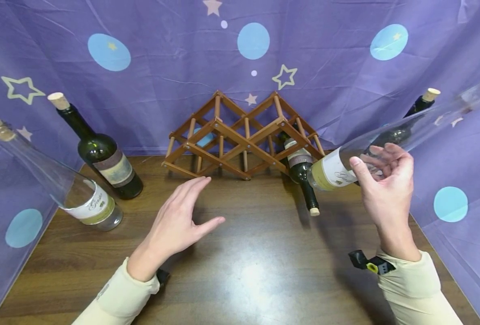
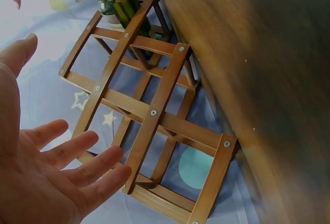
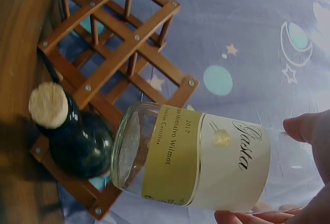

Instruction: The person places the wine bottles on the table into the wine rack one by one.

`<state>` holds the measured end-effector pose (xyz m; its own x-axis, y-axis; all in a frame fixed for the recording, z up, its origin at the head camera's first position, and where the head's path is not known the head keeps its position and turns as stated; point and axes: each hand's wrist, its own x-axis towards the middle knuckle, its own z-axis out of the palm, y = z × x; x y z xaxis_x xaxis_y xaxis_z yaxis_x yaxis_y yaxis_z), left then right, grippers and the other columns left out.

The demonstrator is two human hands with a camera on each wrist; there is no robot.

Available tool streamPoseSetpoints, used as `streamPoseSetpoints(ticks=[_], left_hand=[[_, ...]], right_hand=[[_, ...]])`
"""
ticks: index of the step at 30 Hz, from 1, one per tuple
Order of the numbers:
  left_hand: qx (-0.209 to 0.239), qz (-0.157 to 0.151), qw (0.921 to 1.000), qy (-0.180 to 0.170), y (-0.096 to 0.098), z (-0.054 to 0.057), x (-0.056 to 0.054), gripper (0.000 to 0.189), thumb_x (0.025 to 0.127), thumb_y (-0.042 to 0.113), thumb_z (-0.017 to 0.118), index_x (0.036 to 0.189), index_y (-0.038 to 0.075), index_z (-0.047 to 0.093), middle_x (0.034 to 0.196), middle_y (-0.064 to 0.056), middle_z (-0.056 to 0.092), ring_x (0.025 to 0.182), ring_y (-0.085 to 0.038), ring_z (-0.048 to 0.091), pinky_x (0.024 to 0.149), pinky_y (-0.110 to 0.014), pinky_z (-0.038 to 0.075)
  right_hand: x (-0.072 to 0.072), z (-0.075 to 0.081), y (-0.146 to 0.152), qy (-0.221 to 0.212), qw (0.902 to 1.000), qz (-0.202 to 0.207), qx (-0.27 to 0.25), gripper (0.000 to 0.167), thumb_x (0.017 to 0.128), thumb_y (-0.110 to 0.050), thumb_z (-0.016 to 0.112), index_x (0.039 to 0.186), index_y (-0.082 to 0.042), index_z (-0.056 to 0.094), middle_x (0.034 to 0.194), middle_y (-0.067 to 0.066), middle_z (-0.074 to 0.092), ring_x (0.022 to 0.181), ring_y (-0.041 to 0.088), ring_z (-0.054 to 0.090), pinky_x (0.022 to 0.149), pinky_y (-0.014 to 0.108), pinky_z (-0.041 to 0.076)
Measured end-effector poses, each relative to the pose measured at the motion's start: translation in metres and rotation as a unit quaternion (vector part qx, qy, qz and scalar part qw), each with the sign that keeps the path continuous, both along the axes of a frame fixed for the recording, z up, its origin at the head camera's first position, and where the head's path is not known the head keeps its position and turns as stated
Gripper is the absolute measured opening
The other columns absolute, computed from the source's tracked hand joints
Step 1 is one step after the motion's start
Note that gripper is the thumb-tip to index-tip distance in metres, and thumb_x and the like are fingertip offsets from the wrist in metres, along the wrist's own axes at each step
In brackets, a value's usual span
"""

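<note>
My right hand grips a clear glass wine bottle with a white and yellow-green label, its thumb and fingers on either side. The bottle tilts, base toward the rack and corked neck up to the right. In the right wrist view, its base overlaps a dark green wine bottle that lies in the right end of the wooden wine rack, corked neck pointing forward. Fingers spread and holding nothing, my left hand hovers over the table in front of the rack's left part.
On the left stand a corked clear bottle and a corked dark green bottle. Another dark bottle stands at the back right, partly behind the held bottle. A purple patterned cloth hangs round the wooden table.
</note>
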<state>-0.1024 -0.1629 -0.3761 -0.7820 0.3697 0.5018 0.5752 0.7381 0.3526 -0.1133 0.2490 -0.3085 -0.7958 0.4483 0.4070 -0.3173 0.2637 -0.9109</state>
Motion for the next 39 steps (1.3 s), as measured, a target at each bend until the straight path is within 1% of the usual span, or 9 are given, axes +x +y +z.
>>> streamPoseSetpoints(ticks=[5, 10, 15, 19, 24, 28, 31, 35, 39], left_hand=[[0.004, -0.003, 1.0, 0.001, 0.003, 0.003, -0.001, 0.099, 0.082, 0.059, 0.086, 0.159, 0.011, 0.047, 0.157, -0.012, 0.051, 0.144, -0.031, 0.049, 0.117, -0.053, 0.041], [0.006, -0.007, 1.0, 0.001, 0.008, 0.005, -0.003, 0.099, 0.082, 0.059, 0.086, 0.159, 0.012, 0.046, 0.157, -0.011, 0.051, 0.144, -0.031, 0.049, 0.116, -0.054, 0.042], [0.012, -0.013, 0.9998, 0.005, 0.013, 0.007, -0.006, 0.099, 0.081, 0.058, 0.087, 0.159, 0.012, 0.046, 0.156, -0.01, 0.051, 0.143, -0.03, 0.05, 0.115, -0.053, 0.043], [0.016, -0.015, 0.9997, 0.009, 0.017, 0.008, -0.006, 0.099, 0.081, 0.057, 0.088, 0.158, 0.011, 0.047, 0.155, -0.01, 0.052, 0.142, -0.03, 0.051, 0.115, -0.052, 0.043], [0.016, -0.019, 0.9997, 0.008, 0.021, 0.01, -0.006, 0.1, 0.08, 0.056, 0.089, 0.158, 0.01, 0.046, 0.155, -0.011, 0.052, 0.142, -0.03, 0.051, 0.116, -0.051, 0.042], [0.016, -0.024, 0.9995, 0.008, 0.025, 0.011, -0.008, 0.102, 0.08, 0.055, 0.09, 0.159, 0.01, 0.045, 0.155, -0.012, 0.052, 0.143, -0.03, 0.05, 0.117, -0.05, 0.041], [0.017, -0.028, 0.9994, 0.009, 0.028, 0.01, -0.008, 0.103, 0.079, 0.056, 0.09, 0.159, 0.01, 0.044, 0.155, -0.012, 0.052, 0.143, -0.03, 0.05, 0.117, -0.049, 0.042], [0.021, -0.036, 0.9991, 0.009, 0.033, 0.01, -0.009, 0.104, 0.079, 0.056, 0.091, 0.159, 0.009, 0.044, 0.155, -0.012, 0.052, 0.143, -0.029, 0.05, 0.118, -0.049, 0.041], [0.022, -0.041, 0.9989, 0.004, 0.038, 0.009, -0.009, 0.106, 0.078, 0.056, 0.091, 0.159, 0.009, 0.043, 0.156, -0.011, 0.051, 0.143, -0.028, 0.05, 0.119, -0.047, 0.04]], right_hand=[[-0.003, -0.002, -0.011, 0.011, 0.9988, 0.036, -0.033, 0.061, 0.091, -0.006, 0.083, 0.14, -0.01, 0.047, 0.13, 0.009, 0.064, 0.107, 0.016, 0.07, 0.082, 0.016, 0.055], [-0.004, -0.005, -0.024, 0.01, 0.9956, 0.073, -0.059, 0.059, 0.091, -0.003, 0.082, 0.138, -0.008, 0.047, 0.129, 0.011, 0.063, 0.105, 0.017, 0.07, 0.08, 0.016, 0.055], [-0.005, -0.008, -0.039, -0.01, 0.994, 0.096, -0.051, 0.058, 0.092, -0.004, 0.081, 0.139, -0.007, 0.047, 0.128, 0.01, 0.064, 0.106, 0.016, 0.07, 0.082, 0.017, 0.056], [-0.006, -0.012, -0.05, -0.024, 0.9925, 0.111, -0.045, 0.058, 0.092, -0.005, 0.081, 0.139, -0.005, 0.047, 0.13, 0.013, 0.064, 0.106, 0.016, 0.071, 0.083, 0.018, 0.056], [-0.007, -0.019, -0.062, -0.028, 0.9871, 0.144, -0.064, 0.059, 0.091, -0.002, 0.081, 0.138, -0.004, 0.045, 0.133, 0.02, 0.061, 0.109, 0.023, 0.071, 0.087, 0.021, 0.057], [-0.008, -0.026, -0.071, -0.031, 0.9824, 0.166, -0.081, 0.058, 0.09, 0.001, 0.08, 0.137, -0.005, 0.045, 0.133, 0.021, 0.061, 0.107, 0.021, 0.072, 0.089, 0.022, 0.057], [-0.008, -0.031, -0.077, -0.034, 0.9791, 0.179, -0.09, 0.058, 0.089, 0.003, 0.08, 0.136, -0.007, 0.046, 0.13, 0.017, 0.063, 0.105, 0.019, 0.072, 0.088, 0.023, 0.058], [-0.008, -0.038, -0.085, -0.038, 0.9762, 0.195, -0.087, 0.058, 0.089, 0.004, 0.08, 0.134, -0.007, 0.047, 0.127, 0.013, 0.064, 0.106, 0.019, 0.073, 0.085, 0.023, 0.058], [-0.008, -0.044, -0.092, -0.041, 0.9738, 0.208, -0.083, 0.058, 0.088, 0.004, 0.081, 0.133, -0.008, 0.047, 0.125, 0.012, 0.065, 0.108, 0.021, 0.073, 0.083, 0.023, 0.059]])
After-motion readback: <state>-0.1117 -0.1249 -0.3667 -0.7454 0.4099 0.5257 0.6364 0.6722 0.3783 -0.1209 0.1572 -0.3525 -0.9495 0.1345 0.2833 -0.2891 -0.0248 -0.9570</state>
